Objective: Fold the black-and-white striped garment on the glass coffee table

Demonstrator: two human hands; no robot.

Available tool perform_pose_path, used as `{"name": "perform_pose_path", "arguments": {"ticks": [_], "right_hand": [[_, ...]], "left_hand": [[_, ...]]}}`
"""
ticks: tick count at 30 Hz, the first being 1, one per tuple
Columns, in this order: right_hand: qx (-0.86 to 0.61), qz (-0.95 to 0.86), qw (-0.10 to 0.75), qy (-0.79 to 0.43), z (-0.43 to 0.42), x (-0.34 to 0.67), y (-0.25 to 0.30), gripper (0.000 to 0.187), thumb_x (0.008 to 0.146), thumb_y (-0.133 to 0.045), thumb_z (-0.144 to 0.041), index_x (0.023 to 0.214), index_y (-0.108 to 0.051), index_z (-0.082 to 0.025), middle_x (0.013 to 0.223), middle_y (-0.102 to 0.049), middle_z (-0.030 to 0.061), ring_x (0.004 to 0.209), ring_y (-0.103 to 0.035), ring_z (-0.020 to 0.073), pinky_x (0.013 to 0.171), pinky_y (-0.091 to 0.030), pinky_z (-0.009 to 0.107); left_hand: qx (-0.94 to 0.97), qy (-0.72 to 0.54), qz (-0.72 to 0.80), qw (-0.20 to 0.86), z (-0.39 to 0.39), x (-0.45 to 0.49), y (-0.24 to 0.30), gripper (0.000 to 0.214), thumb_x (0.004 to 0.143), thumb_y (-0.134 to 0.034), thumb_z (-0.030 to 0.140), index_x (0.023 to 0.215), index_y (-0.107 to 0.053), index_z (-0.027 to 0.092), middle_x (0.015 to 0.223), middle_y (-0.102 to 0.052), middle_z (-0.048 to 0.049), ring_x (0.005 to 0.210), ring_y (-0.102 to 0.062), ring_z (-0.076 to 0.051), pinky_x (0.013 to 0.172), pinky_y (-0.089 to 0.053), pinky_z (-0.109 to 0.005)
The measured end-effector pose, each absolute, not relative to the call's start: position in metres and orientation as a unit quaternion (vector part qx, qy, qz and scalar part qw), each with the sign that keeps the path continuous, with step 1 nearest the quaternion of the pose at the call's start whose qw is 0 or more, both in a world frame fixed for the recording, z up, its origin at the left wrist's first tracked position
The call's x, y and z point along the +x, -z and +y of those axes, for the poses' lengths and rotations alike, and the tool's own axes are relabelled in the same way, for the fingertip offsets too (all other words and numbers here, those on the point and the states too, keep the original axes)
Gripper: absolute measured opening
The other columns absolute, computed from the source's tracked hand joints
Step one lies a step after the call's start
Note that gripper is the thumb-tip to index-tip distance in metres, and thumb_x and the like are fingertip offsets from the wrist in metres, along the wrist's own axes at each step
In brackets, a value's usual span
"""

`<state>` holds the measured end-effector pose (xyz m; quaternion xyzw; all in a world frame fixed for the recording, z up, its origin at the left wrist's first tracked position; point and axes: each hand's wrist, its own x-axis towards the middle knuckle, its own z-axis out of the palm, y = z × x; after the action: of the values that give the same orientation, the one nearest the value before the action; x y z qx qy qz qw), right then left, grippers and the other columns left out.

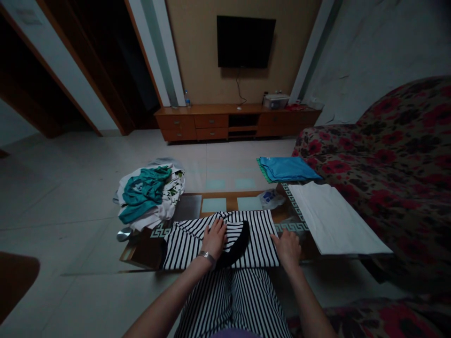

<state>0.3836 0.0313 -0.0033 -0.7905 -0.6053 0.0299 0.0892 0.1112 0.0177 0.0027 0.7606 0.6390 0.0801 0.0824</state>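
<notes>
A black-and-white striped shirt [260,239] with a black band lies partly folded on the glass-topped coffee table [136,251] in front of me. My left hand [214,237], with a silver bracelet at the wrist, rests flat on the folded part, fingers stretched out. At the shirt's right edge is my right hand [289,246]. Its thumb points to the shirt's edge and stands apart from the fingers, with nothing seen in its grasp. Striped trousers [232,295] cover my legs below the table edge.
Crumpled clothes [146,195] are heaped at the table's left end, beside a shiny round object [124,234]. To the right lie a folded white garment [338,218] and folded blue clothing [291,168]. A plastic bag [271,199] sits behind the shirt. A flowered sofa [387,141] borders the right.
</notes>
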Motion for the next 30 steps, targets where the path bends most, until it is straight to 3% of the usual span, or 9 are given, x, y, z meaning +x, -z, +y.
{"name": "perform_pose_path", "arguments": {"ticks": [4, 13, 18, 22, 25, 27, 30], "right_hand": [[-0.797, -0.602, 0.043, -0.027, 0.031, 0.37, 0.001, 0.044, 0.087, -0.049, -0.048, 0.101, -0.059, -0.008, 0.102, -0.06, 0.023, 0.097, -0.059, 0.0341, 0.074, -0.047, 0.042], [-0.773, -0.606, -0.012, -0.185, 0.046, 0.377, 0.003, 0.036, 0.087, -0.047, -0.041, 0.109, -0.058, -0.015, 0.101, -0.066, 0.0156, 0.094, -0.064, 0.0281, 0.076, -0.048, 0.037], [-0.735, -0.649, 0.095, -0.174, 0.046, 0.375, 0.016, 0.032, 0.083, -0.046, -0.029, 0.103, -0.062, -0.01, 0.105, -0.064, 0.0195, 0.103, -0.06, 0.0285, 0.088, -0.045, 0.038], [-0.715, -0.508, 0.25, -0.409, 0.043, 0.384, 0.017, 0.036, 0.078, -0.052, -0.034, 0.104, -0.061, -0.011, 0.104, -0.067, 0.0165, 0.099, -0.064, 0.0267, 0.087, -0.049, 0.039], [-0.612, -0.388, 0.3, -0.621, 0.042, 0.398, 0.01, 0.039, 0.075, -0.058, -0.046, 0.099, -0.064, -0.016, 0.101, -0.069, 0.0136, 0.097, -0.066, 0.0258, 0.082, -0.052, 0.037], [-0.567, -0.343, 0.298, -0.687, 0.043, 0.404, 0.004, 0.038, 0.072, -0.06, -0.05, 0.092, -0.066, -0.017, 0.096, -0.07, 0.0132, 0.098, -0.066, 0.028, 0.082, -0.052, 0.04], [-0.558, -0.321, 0.321, -0.695, 0.046, 0.4, -0.002, 0.035, 0.07, -0.062, -0.049, 0.088, -0.066, -0.018, 0.092, -0.071, 0.013, 0.102, -0.064, 0.0307, 0.088, -0.051, 0.045]], "left_hand": [[0.733, -0.086, 0.67, 0.078, 0.018, 0.132, 0.005, 0.043, 0.092, -0.041, 0.029, 0.133, -0.048, 0.027, 0.151, -0.031, -0.0085, 0.14, -0.023, -0.029, 0.107, -0.025, -0.059], [0.731, -0.096, 0.671, 0.079, 0.013, 0.142, 0.03, 0.053, 0.089, -0.047, 0.042, 0.141, -0.038, 0.033, 0.155, -0.022, -0.0071, 0.142, -0.014, -0.034, 0.109, -0.018, -0.062], [0.728, -0.101, 0.671, 0.095, 0.011, 0.141, 0.03, 0.054, 0.088, -0.046, 0.046, 0.14, -0.039, 0.032, 0.155, -0.021, -0.0074, 0.142, -0.013, -0.034, 0.11, -0.017, -0.062], [0.724, -0.117, 0.674, 0.089, 0.007, 0.141, 0.027, 0.055, 0.088, -0.047, 0.043, 0.141, -0.037, 0.031, 0.155, -0.021, -0.0072, 0.142, -0.014, -0.033, 0.11, -0.018, -0.061], [0.711, -0.151, 0.683, 0.076, 0.002, 0.138, 0.024, 0.06, 0.088, -0.045, 0.033, 0.145, -0.03, 0.022, 0.154, -0.02, -0.0117, 0.142, -0.016, -0.029, 0.111, -0.022, -0.056], [0.697, -0.178, 0.691, 0.065, 0.001, 0.135, 0.023, 0.06, 0.087, -0.042, 0.025, 0.145, -0.028, 0.015, 0.154, -0.022, -0.0144, 0.142, -0.018, -0.027, 0.111, -0.023, -0.052], [0.675, -0.195, 0.709, 0.054, 0.001, 0.13, 0.025, 0.054, 0.087, -0.036, 0.018, 0.141, -0.035, 0.015, 0.152, -0.026, -0.0136, 0.141, -0.02, -0.024, 0.111, -0.024, -0.049]]}}
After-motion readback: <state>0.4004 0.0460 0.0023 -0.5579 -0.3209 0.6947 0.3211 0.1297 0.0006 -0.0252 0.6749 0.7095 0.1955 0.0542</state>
